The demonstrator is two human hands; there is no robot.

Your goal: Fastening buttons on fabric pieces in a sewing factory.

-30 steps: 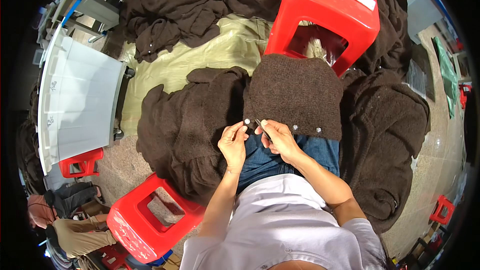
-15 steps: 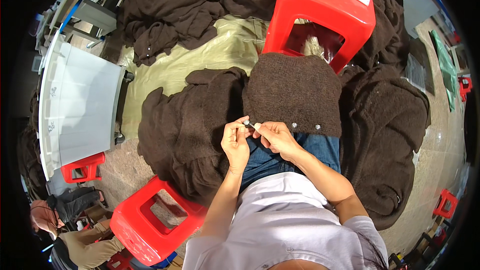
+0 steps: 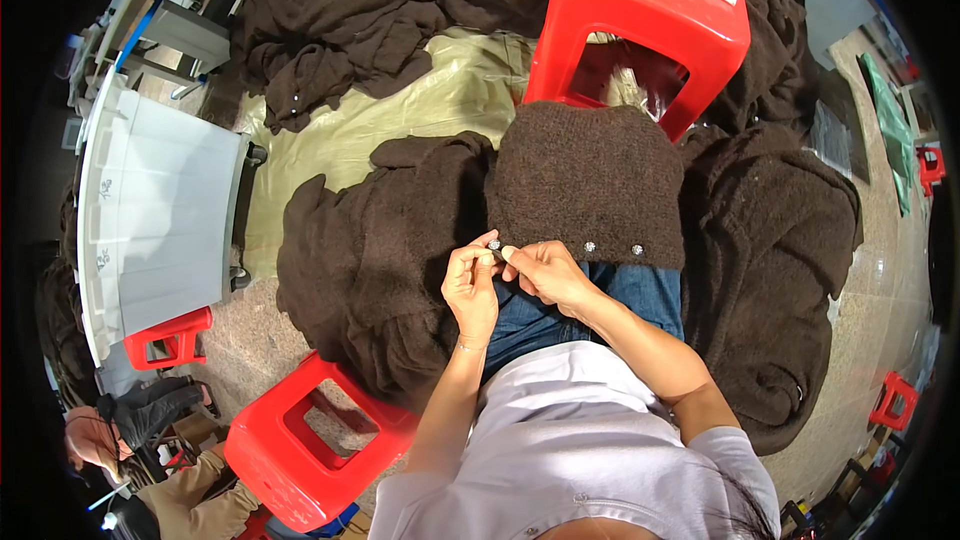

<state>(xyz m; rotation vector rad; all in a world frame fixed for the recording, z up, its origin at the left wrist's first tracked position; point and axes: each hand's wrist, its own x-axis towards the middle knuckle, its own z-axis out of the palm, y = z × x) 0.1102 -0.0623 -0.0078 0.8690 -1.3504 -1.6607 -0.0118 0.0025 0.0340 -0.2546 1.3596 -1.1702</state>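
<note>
Pinching together at the frame's centre, the left hand [image 3: 471,285] and right hand [image 3: 543,272] close narrowly on the near hem of a brown sweater [image 3: 590,185], whose button row [image 3: 612,248] runs left to right across the lap.

Knit garment [image 3: 590,180] on the lap, stool [image 3: 640,20] behind it, heaped knitwear [image 3: 370,260] left, crate [image 3: 160,210] farther left.

Both hands have closed in on the end button [image 3: 493,244] of the brown knit garment [image 3: 590,185] (fingers now pinched together there, earlier slightly apart).
</note>
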